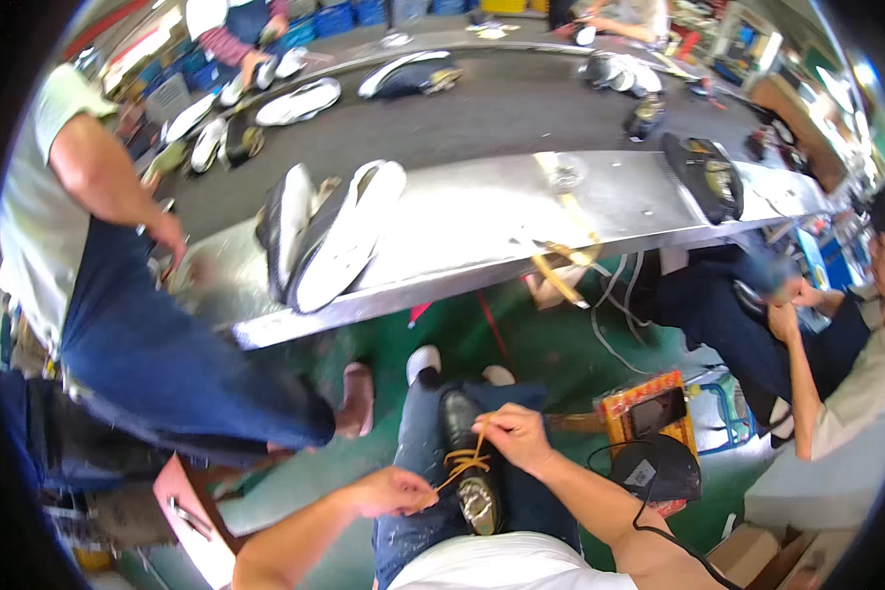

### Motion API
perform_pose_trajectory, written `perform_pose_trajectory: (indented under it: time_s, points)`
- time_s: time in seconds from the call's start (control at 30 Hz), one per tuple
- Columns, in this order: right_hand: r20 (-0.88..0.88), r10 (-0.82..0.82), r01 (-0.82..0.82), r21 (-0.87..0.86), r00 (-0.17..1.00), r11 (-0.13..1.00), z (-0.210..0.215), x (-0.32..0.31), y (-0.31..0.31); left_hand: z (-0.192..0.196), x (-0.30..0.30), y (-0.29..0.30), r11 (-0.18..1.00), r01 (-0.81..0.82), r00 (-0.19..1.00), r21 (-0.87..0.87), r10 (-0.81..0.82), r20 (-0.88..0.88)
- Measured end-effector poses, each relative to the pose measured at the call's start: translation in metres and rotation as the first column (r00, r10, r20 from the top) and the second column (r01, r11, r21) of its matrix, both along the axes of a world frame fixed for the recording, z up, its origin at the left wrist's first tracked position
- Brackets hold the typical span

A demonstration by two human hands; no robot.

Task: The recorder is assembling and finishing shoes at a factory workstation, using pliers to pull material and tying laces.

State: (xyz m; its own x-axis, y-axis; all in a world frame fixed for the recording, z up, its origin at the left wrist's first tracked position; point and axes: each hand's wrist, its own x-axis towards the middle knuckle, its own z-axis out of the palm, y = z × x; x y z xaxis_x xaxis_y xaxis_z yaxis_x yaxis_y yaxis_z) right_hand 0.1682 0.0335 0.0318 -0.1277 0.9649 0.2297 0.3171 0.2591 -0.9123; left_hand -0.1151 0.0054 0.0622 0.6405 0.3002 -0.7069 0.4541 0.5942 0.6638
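Observation:
Across my lap lies a black shoe (458,415), with a shiny, crumpled-looking patch at the end nearest me. A tan shoelace (467,460) crosses its middle in loops. My left hand (395,492) is closed in a pinch on one lace end, pulled out low on the left. On the other side, my right hand (517,437) pinches the second end and holds it up above the shoe. Both stretches of lace look taut between the fingers and the shoe.
Ahead runs a metal-edged bench (462,211) carrying a pair of white-soled shoes (349,236) and a dark shoe (703,177). Behind it, a dark belt (521,108) bears more shoes. People stand at left (118,246) and sit at right (806,334). A black cap-like item (659,470) lies right.

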Motion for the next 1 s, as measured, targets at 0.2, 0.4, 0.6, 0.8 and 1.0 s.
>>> perform_pose_trajectory:
  time_s: [0.2, 0.4, 0.6, 0.8, 1.0]
  points:
    - [-0.292, 0.214, -0.329, -0.438, 0.932, 0.837, 0.015, 0.005, -0.019, 0.015, 0.037, 0.015, 0.807, -0.532, 0.792, -0.256, 0.581, 0.186]
    - [-0.213, 0.347, -0.406, -0.553, 0.913, 0.727, 0.033, 0.006, -0.016, -0.004, 0.079, 0.013, 0.672, -0.486, 0.871, 0.559, 0.319, 0.374]
    - [-0.160, 0.359, -0.379, -0.599, 0.920, 0.705, 0.028, 0.007, -0.016, 0.002, 0.080, 0.016, 0.445, -0.407, 0.912, 0.798, 0.237, 0.334]
    - [0.557, 0.312, -0.402, 0.045, 0.770, 0.914, 0.041, 0.037, -0.011, 0.020, 0.056, 0.020, 0.260, -0.066, 0.993, 0.963, 0.109, 0.038]
    - [0.526, 0.138, -0.289, 0.218, 0.839, 0.932, 0.049, 0.060, 0.002, -0.025, 0.067, -0.064, 0.666, -0.371, 0.914, 0.647, 0.385, 0.128]
